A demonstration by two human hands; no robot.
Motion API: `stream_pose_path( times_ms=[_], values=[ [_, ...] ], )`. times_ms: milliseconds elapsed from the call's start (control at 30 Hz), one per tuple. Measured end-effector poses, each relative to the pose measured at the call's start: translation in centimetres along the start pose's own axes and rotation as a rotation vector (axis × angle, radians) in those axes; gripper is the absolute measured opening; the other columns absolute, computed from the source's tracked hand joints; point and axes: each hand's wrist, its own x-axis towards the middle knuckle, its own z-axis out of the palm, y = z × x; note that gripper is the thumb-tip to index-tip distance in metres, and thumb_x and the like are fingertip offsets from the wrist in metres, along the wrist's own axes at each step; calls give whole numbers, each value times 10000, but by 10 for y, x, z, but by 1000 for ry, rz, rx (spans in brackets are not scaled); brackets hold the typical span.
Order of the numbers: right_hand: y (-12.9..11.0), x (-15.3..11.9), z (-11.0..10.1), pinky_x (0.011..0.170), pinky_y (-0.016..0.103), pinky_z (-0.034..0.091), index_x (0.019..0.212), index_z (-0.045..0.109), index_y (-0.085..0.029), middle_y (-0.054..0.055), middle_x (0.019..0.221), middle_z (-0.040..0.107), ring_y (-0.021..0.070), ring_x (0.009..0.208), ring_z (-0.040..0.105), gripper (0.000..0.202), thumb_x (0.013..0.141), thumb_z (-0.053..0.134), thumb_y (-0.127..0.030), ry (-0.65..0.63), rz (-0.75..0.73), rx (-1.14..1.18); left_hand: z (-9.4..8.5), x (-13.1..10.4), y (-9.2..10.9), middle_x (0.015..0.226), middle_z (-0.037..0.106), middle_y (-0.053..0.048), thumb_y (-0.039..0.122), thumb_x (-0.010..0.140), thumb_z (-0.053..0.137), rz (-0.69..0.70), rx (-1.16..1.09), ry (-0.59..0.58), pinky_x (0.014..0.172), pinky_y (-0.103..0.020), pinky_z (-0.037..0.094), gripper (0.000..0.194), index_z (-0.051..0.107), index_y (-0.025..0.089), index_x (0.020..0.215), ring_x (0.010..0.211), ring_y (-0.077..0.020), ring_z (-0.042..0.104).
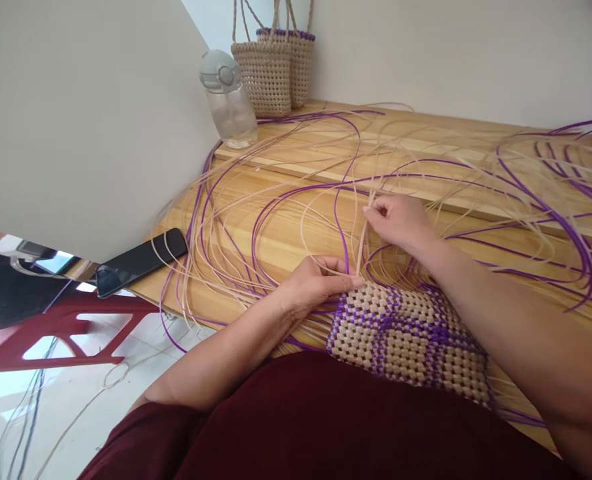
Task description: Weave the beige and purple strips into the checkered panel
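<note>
a checked panel [411,333] of beige and purple plastic cord lies at the near edge of the wooden table [296,227], against the person's dark red top [326,413]. the left hand [321,283] is at its far left corner, thumb and forefinger closed narrowly on the edge where the cords come out. the right hand [401,219], a little farther off and to the right, pinches pale cords [363,243] between thumb and forefinger, drawn up from that corner; its other fingers are curled in. a purple cord [340,223] rises just left of them.

as for how far along it is, the part in view is closely knotted or woven, with purple bands crossing the beige. many long cords fan out loose to the left, right and far side, so i judge that a good deal of cord is unworked and the edges are unfinished. how far the piece runs under the right forearm [496,313] cannot be told.

at the far left stand two woven bags [265,79] with handles, beside a clear bottle [232,113] with a grey lid. a black phone [143,262] lies at the left edge.
</note>
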Motion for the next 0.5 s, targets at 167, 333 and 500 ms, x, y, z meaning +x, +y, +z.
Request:
stream_pose_path(
  times_ms=[167, 333, 500],
  values=[
    [-18, -42, -26, 551, 281, 294, 680, 632, -196, 7, 583, 558, 119, 532, 448, 349, 891, 542, -458, -131, -189, 90, -10, -1, 5, 718, 606, 4, 351, 662, 806, 71, 253, -44, 598, -227, 390, 373, 589, 140, 878, 613, -89, 530],
    [-65, -80, -22, 627, 244, 403, 989, 699, -209, 12, 846, 646, 107, 680, 527, 240, 815, 679, -372, -208, -369, 347, -10, -1, 7, 745, 571, 16, 210, 689, 706, 275, 451, -22, 627, -224, 400, 184, 571, 147, 798, 675, -99, 519],
    [-86, -90, -13, 553, 221, 382, 858, 645, -187, -22, 688, 551, 88, 598, 470, 181, 862, 625, -367, -251, -240, 618, -9, -3, 8, 747, 575, 8, 181, 698, 665, 327, 555, 38, 647, -224, 402, 113, 589, 142, 771, 696, -101, 495]
  ],
)
